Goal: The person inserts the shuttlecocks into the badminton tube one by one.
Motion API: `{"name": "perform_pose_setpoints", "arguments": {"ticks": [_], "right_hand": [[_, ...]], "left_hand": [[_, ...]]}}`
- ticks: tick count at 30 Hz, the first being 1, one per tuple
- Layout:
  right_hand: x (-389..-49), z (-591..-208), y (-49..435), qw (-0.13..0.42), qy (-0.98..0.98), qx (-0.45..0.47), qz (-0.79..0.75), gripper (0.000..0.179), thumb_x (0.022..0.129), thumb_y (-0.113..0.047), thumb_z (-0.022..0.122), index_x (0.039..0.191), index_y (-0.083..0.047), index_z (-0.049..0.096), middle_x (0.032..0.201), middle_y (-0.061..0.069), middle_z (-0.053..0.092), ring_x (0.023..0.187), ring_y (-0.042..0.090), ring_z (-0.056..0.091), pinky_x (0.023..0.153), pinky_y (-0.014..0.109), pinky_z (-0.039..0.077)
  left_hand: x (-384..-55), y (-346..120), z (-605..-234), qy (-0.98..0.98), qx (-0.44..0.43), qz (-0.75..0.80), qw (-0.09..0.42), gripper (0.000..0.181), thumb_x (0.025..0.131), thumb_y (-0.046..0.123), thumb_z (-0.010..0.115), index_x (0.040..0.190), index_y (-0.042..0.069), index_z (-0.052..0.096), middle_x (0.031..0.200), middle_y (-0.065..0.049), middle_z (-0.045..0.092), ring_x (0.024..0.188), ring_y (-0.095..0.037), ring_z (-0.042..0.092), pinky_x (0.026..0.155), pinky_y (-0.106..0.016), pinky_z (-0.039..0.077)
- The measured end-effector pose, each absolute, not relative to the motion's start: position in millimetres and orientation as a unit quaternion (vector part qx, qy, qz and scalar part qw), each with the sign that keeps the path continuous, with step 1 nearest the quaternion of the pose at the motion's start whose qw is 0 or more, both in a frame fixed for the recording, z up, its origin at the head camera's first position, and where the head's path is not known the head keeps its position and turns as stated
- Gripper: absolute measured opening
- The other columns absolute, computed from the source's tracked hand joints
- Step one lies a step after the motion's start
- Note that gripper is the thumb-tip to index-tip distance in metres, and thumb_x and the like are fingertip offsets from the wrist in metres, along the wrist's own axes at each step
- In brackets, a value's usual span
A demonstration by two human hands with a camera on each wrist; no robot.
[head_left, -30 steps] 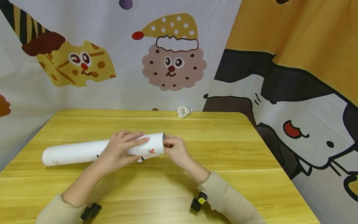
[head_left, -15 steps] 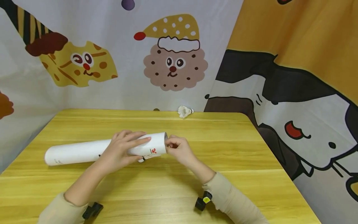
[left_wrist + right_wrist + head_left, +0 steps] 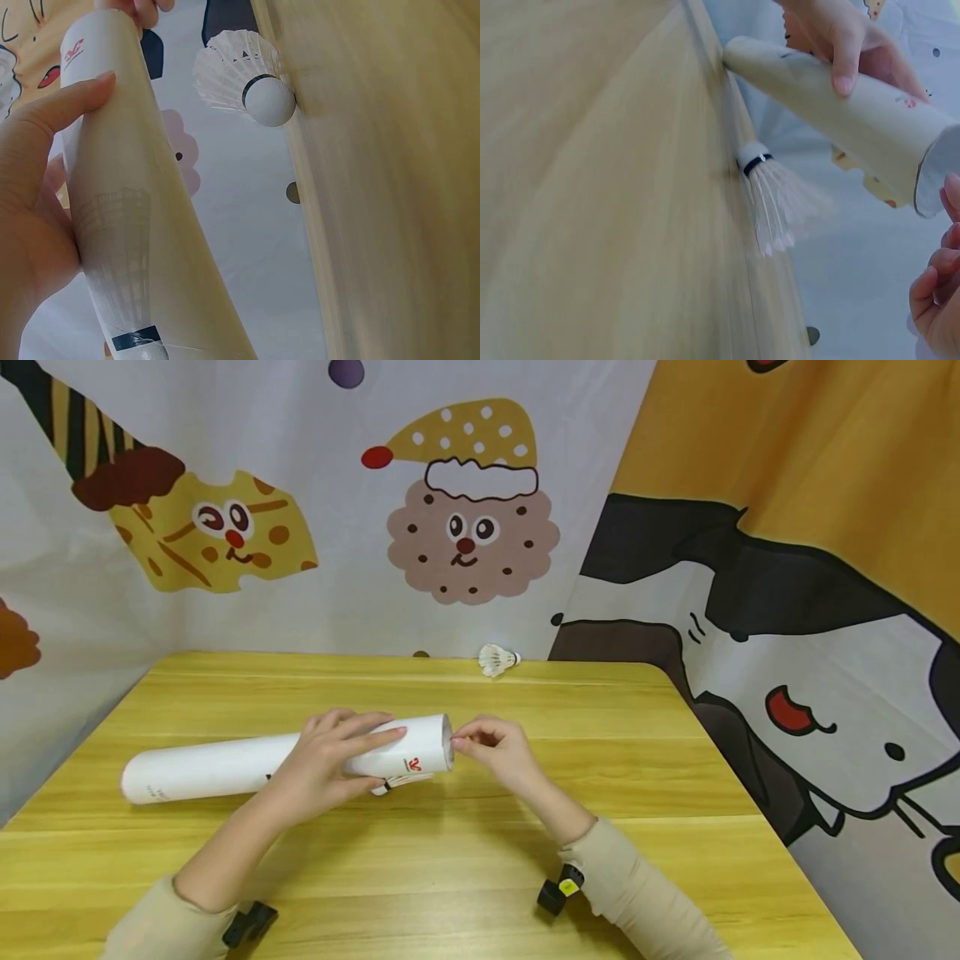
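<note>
In the head view a long white tube [image 3: 213, 770] lies crosswise over the table, its open end [image 3: 937, 176] facing right and raised. My left hand [image 3: 322, 764] grips it near that end, thumb and fingers round it. My right hand [image 3: 498, 752] is at the mouth, thumb and index fingertips together by the rim; whether they pinch anything is hidden. Just below the tube lies a white feather shuttlecock [image 3: 401, 781], partly covered by it, also plain in the right wrist view [image 3: 772, 195]. The tube carries a red logo and a shuttlecock-like picture in the left wrist view.
A second shuttlecock [image 3: 497, 660] rests at the back edge of the wooden table [image 3: 375, 877]. Behind the table hangs a cloth [image 3: 337, 527] with cartoon figures. Small black cameras are strapped to both wrists.
My right fingers have drawn slightly rightward, from inside the tube's mouth to its rim. My left hand keeps its grip on the tube. The whole scene shifts slightly right in view.
</note>
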State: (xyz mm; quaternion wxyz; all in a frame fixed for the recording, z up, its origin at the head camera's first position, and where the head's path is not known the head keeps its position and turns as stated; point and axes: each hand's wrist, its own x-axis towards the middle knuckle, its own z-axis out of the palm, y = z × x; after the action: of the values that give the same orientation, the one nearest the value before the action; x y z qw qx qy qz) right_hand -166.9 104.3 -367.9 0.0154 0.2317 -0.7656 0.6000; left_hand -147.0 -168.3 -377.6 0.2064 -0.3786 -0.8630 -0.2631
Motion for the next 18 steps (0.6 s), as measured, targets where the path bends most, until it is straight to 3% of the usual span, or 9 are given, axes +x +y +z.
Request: {"name": "perform_pose_setpoints", "arguments": {"ticks": [12, 18], "right_hand": [[-193.9, -366.2, 116.3, 0.078, -0.799, 0.176, 0.57, 0.011, 0.086, -0.005, 0.071, 0.092, 0.005, 0.071, 0.066, 0.005, 0.051, 0.057, 0.01, 0.04, 0.053, 0.021, 0.034], [-229.1, -384.1, 125.3, 0.135, -0.797, 0.149, 0.57, 0.015, 0.084, -0.007, 0.074, 0.092, 0.005, 0.072, 0.067, 0.005, 0.052, 0.058, 0.013, 0.041, 0.052, 0.022, 0.033]], "left_hand": [[-146.9, -168.7, -378.5, -0.861, -0.379, -0.268, 0.207, 0.081, 0.065, 0.018, 0.089, 0.137, 0.029, 0.054, 0.136, -0.004, 0.053, 0.114, -0.028, 0.045, 0.089, -0.05, 0.028], [-146.8, -168.2, -378.5, -0.86, -0.382, -0.267, 0.21, 0.081, 0.064, 0.017, 0.089, 0.137, 0.028, 0.055, 0.136, -0.005, 0.053, 0.114, -0.027, 0.045, 0.089, -0.05, 0.029]]}}
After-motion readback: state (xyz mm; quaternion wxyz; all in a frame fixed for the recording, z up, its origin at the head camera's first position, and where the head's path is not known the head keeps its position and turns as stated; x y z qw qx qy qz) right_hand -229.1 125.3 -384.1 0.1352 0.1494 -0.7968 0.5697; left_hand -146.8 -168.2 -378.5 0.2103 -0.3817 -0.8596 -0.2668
